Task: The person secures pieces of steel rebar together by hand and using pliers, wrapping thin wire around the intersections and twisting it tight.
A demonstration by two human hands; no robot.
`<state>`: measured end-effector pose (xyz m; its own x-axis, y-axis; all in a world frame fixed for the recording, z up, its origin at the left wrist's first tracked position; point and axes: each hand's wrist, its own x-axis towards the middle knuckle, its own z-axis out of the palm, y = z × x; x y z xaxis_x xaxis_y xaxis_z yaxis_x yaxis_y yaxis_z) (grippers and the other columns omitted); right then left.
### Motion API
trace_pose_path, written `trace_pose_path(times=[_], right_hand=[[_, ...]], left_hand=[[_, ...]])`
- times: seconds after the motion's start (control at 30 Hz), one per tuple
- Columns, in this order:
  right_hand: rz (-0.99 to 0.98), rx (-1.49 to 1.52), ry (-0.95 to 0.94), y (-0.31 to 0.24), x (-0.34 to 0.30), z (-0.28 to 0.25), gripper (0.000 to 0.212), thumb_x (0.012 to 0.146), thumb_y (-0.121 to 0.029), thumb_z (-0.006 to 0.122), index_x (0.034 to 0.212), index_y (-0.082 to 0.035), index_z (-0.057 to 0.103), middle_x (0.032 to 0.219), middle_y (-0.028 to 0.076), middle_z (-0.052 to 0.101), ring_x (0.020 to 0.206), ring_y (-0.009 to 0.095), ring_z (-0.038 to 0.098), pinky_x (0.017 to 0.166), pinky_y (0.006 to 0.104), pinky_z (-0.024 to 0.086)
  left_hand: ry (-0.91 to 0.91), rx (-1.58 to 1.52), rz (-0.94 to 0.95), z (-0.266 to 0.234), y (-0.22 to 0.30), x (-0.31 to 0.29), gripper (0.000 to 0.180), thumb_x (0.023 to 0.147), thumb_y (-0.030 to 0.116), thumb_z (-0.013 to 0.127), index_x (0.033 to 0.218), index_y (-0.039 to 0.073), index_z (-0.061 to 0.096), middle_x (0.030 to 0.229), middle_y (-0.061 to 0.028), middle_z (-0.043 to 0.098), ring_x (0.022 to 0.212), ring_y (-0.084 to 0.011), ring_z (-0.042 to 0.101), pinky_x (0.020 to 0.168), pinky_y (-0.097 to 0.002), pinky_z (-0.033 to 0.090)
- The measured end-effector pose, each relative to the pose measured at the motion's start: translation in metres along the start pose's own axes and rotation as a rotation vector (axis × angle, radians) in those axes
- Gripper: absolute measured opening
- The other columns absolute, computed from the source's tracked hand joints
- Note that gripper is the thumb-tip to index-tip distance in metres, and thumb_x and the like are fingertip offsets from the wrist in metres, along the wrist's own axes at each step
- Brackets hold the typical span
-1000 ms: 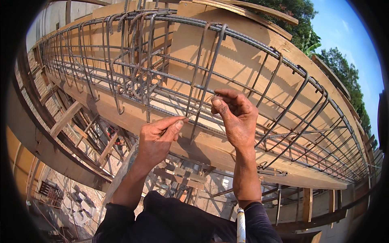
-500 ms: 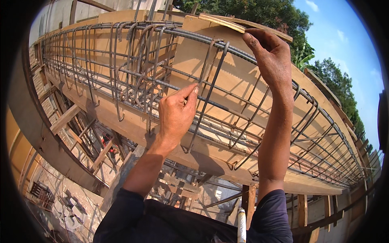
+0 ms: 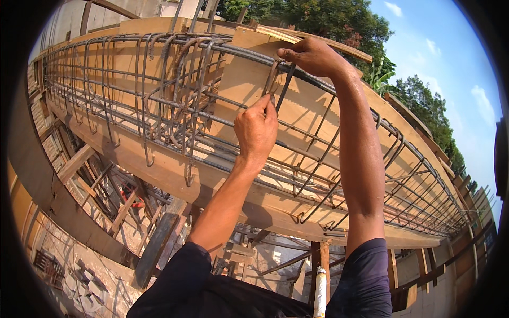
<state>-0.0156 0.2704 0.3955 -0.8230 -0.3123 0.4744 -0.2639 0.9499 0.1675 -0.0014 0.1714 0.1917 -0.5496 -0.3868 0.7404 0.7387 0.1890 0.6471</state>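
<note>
Rebar cage (image 3: 142, 100): ribbed grey bars (image 3: 241, 51), some stirrups (image 3: 271, 77) rust-brown. Left grip (image 3: 256, 130) pinched, contents unclear; right grip (image 3: 316, 57): cannot tell.

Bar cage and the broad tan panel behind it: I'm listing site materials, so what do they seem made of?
Bar cage: likely steel, dull grey with brownish, rust-like patches; its long bars look ribbed. Broad tan panel: probably plywood, a smooth, flat, wood-coloured sheet; any coating is unclear.
</note>
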Motion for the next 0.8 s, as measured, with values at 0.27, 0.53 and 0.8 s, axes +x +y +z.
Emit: trace_pose_path(times=[0.27,0.53,0.8], right_hand=[[0.030,0.015,-0.053,-0.001,0.015,-0.006,0.053,0.092,-0.056,0.067,0.112,-0.008,0.078,0.098,0.016,0.076,0.089,0.028,0.072,0.085,0.0441,0.055],[0.078,0.281,0.060,0.006,0.021,0.002,0.032,0.087,-0.032,0.079,0.097,-0.002,0.077,0.084,0.009,0.075,0.077,0.019,0.069,0.075,0.0370,0.054],[0.126,0.261,0.390,0.022,0.020,0.017,0.030,0.084,-0.032,0.081,0.091,-0.003,0.078,0.076,0.013,0.073,0.073,0.021,0.071,0.070,0.0385,0.055]], left_hand=[[0.003,-0.061,0.002,0.006,0.009,0.012,0.021,0.097,0.009,0.062,0.110,-0.002,0.074,0.067,-0.0160,0.068,0.057,-0.0216,0.064,0.057,-0.0361,0.046],[-0.031,0.025,0.051,0.002,0.019,0.028,0.025,0.096,0.018,0.064,0.101,-0.004,0.074,0.065,-0.0227,0.066,0.061,-0.0363,0.066,0.060,-0.0416,0.049],[-0.347,0.205,0.016,-0.015,0.045,0.058,0.030,0.093,0.024,0.068,0.096,-0.005,0.074,0.067,-0.0268,0.065,0.070,-0.0436,0.069,0.067,-0.0486,0.052]])
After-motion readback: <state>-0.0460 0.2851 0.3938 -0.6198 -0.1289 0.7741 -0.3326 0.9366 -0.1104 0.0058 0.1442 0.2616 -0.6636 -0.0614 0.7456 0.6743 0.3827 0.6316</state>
